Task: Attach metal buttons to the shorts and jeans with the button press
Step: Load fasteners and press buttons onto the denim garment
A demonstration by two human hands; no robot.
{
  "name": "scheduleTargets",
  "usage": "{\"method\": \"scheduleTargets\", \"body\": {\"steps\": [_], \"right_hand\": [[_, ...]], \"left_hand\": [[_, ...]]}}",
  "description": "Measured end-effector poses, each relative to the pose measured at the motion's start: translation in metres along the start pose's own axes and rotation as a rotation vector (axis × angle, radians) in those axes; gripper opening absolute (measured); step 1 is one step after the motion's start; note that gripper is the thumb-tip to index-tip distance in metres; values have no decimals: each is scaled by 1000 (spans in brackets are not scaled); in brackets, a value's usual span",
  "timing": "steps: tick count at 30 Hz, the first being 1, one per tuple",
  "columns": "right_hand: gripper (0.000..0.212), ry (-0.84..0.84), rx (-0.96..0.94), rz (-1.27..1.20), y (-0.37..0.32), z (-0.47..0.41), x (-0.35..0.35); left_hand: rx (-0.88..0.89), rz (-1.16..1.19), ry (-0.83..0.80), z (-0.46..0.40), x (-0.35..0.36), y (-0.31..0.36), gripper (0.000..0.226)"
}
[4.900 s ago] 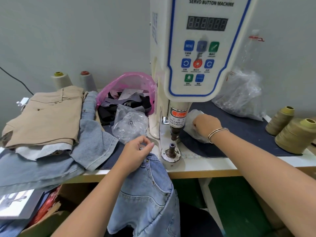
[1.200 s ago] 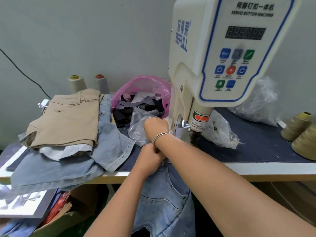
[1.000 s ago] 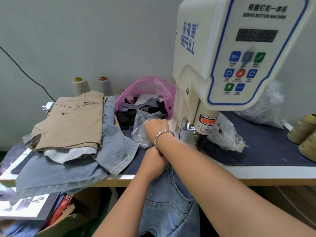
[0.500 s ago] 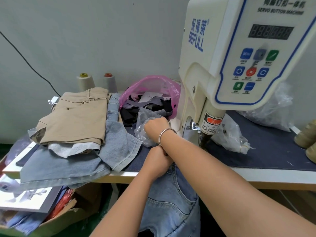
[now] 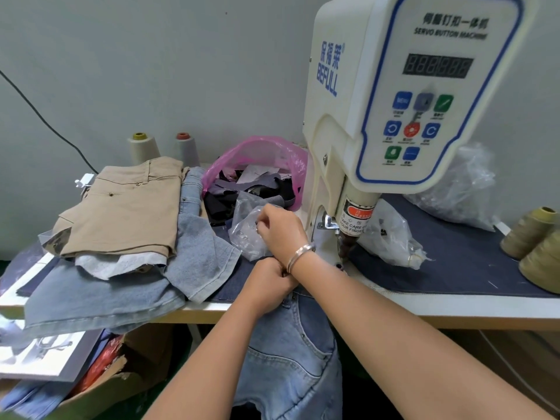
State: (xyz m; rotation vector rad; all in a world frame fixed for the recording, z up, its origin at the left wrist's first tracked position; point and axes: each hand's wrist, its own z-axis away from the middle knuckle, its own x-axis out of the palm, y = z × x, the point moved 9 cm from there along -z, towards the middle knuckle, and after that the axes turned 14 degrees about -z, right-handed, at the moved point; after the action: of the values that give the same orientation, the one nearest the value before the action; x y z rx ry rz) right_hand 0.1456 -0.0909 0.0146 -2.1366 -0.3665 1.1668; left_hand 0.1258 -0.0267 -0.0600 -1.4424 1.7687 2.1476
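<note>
The white button press [image 5: 391, 116] stands at the right, its punch [image 5: 348, 241] low above the table. My left hand [image 5: 268, 283] grips the waistband of light blue jeans [image 5: 291, 353] that hang over the table's front edge. My right hand [image 5: 280, 230] crosses over the left wrist, its fingers pinched at a clear plastic bag of small parts [image 5: 248, 234] left of the press. What the fingers hold is hidden. Tan shorts [image 5: 124, 207] lie on a pile of denim garments [image 5: 106, 286] at the left.
A pink bag of fabric scraps [image 5: 257, 177] sits behind the clear bag. Another clear bag [image 5: 391, 234] lies right of the punch on a dark blue mat [image 5: 454, 268]. Thread cones [image 5: 530, 234] stand at the right edge, two more [image 5: 144, 147] at the back. A cardboard box [image 5: 100, 386] sits below the table.
My right hand left the bag right of the press and crossed to the clear bag on the left. My left hand kept hold of the jeans. The view shifted left.
</note>
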Motion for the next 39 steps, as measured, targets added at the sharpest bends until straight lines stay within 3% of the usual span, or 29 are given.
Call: {"method": "scheduleTargets", "body": {"steps": [3, 5, 7, 10, 12, 18, 25, 31, 39], "right_hand": [[5, 147, -56, -236, -14, 27, -26], [10, 241, -38, -376, -15, 49, -45], [19, 265, -22, -500, -14, 75, -58], [29, 247, 15, -593, -5, 118, -71], [36, 235, 109, -662, 13, 142, -75], [10, 381, 246, -726, 55, 157, -98], [16, 531, 260, -705, 71, 152, -111], [27, 424, 354, -764, 81, 136, -102], [29, 282, 246, -618, 70, 128, -110]], "left_hand": [[46, 43, -4, 1, -1, 5, 8], [61, 21, 16, 2, -3, 9, 24], [95, -22, 28, 3, -4, 13, 30], [122, -31, 30, 2, -1, 13, 12], [117, -55, 58, -1, -2, 9, 18], [89, -90, 95, -3, -2, 4, 31], [87, -80, 102, -3, -2, 4, 31], [89, -85, 101, -3, -2, 5, 31], [87, -70, 101, -3, -2, 5, 31]]}}
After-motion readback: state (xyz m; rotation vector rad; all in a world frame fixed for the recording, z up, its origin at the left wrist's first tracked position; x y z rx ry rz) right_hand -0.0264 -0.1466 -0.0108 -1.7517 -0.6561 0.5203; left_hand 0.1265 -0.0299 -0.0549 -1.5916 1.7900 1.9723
